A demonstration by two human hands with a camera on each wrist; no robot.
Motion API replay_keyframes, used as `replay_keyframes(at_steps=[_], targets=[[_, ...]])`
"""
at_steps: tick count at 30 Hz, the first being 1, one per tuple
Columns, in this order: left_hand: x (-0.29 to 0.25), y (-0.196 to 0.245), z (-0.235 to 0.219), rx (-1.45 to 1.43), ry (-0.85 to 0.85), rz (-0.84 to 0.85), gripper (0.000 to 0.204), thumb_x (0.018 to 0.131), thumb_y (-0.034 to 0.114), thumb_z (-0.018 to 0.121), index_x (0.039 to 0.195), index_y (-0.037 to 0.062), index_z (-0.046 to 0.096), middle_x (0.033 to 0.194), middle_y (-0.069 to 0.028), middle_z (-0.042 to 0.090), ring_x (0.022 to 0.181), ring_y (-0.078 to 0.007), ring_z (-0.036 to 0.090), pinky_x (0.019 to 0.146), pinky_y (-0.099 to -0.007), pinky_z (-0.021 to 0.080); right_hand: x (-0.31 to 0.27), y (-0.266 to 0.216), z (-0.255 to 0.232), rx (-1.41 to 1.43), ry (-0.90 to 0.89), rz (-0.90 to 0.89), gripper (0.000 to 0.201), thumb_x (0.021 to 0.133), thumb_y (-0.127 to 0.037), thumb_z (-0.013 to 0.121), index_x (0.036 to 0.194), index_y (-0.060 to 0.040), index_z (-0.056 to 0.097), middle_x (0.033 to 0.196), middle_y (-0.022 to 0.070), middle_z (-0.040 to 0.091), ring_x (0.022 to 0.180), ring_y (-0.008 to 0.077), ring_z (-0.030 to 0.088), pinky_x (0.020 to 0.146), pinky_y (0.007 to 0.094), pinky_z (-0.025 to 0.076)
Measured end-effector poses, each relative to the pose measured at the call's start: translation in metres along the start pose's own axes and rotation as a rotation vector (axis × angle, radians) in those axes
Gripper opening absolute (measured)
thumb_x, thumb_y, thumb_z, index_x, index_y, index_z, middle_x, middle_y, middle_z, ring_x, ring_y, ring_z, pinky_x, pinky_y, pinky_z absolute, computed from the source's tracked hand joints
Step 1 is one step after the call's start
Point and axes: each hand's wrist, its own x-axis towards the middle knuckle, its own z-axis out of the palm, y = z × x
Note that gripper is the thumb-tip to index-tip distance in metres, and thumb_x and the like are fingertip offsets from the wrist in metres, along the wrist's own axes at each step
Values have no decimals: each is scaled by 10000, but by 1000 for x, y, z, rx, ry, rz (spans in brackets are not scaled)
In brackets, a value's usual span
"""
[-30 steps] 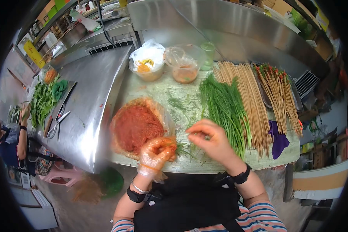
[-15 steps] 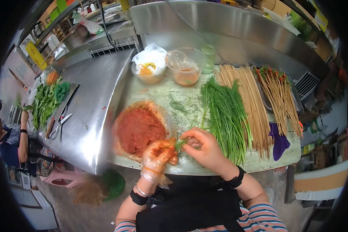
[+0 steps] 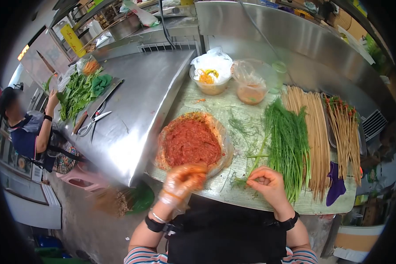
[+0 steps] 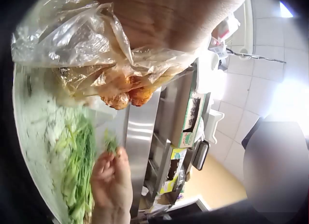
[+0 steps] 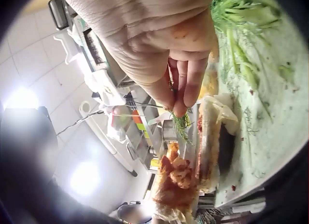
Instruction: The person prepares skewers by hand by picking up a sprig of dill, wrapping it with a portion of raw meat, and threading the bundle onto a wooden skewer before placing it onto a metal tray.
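My left hand (image 3: 180,184), in a clear plastic glove smeared orange-red, is curled at the near edge of a bag of red minced mixture (image 3: 191,143). Some of the red mixture shows at its fingers, partly hidden by the glove; the left wrist view has coated fingertips (image 4: 129,99). To the right, my bare right hand (image 3: 270,187) pinches a small green dill sprig (image 5: 181,127) between thumb and fingertips, above the table. The two hands are apart. A large dill bunch (image 3: 288,149) lies beyond the right hand, with loose sprigs (image 3: 240,125) to its left.
Wooden skewers (image 3: 314,141) lie right of the dill, then a tray of skewers with red and green tips (image 3: 343,132) and a purple cloth (image 3: 335,189). Two tubs (image 3: 212,88) stand behind. Scissors (image 3: 92,124), a knife and leaves lie on the steel counter; another person is at far left.
My right hand has moved away from the left hand, to the right, and pinches a sprig. The head view has turned, so the table appears further right. My left hand stays curled near the mixture.
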Motion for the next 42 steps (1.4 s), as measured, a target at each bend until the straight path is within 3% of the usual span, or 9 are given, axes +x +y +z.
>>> replay_keyframes(at_steps=[4,13,19,23,26,30,35,41,42], targets=[[18,18,-35,976,250,423,139,748,47,674,883,12,676,840,-101,666,709,-230,623,656,-303,501,-9,30,-7,6,49,28,103,756,112,637,830,45,609,905,69,550,797,122,594,716,224,506],[47,15,-9,1415,97,174,237,716,180,662,928,74,679,795,-146,639,763,-314,611,696,-399,485,-10,45,-11,-43,26,30,103,766,116,624,829,40,594,903,76,533,787,136,595,703,234,513],[55,13,-11,1534,191,129,189,730,139,640,897,60,679,801,-144,646,751,-307,618,683,-389,495,-10,46,-13,-62,9,28,98,771,120,614,831,49,585,907,83,528,792,147,597,715,253,523],[56,3,-36,997,181,410,122,778,62,624,892,42,663,752,-107,651,631,-229,618,565,-321,482,-10,45,-15,-87,3,30,98,771,119,613,835,50,585,911,82,527,799,145,596,712,255,528],[46,24,-37,379,280,-95,136,845,98,597,926,-2,640,694,-51,620,538,-127,557,497,-249,435,-10,44,-12,-70,50,37,87,755,62,662,814,15,620,882,45,558,782,105,592,672,205,510],[44,12,-47,77,282,-92,203,879,111,563,999,-48,604,732,-20,597,530,-74,497,487,-209,397,-10,46,-11,-75,41,56,93,748,67,664,811,13,622,877,46,564,780,104,591,670,207,504],[40,16,-29,242,283,87,233,786,-39,619,1018,-53,634,1005,-92,647,892,-142,591,822,-253,476,-12,45,-12,-81,29,61,92,754,72,659,818,17,622,878,51,565,776,104,590,670,208,490],[37,3,-34,381,321,240,207,818,-2,608,1018,-48,635,1018,-83,639,880,-133,594,794,-247,485,-15,30,-6,-45,44,67,86,767,72,654,829,28,613,892,57,567,795,113,595,688,211,490],[35,2,-31,202,298,199,211,825,9,607,1027,-44,633,1003,-78,642,870,-128,594,778,-243,487,-13,23,-4,-29,28,82,85,767,71,654,826,26,612,902,60,572,801,114,596,688,212,490]])
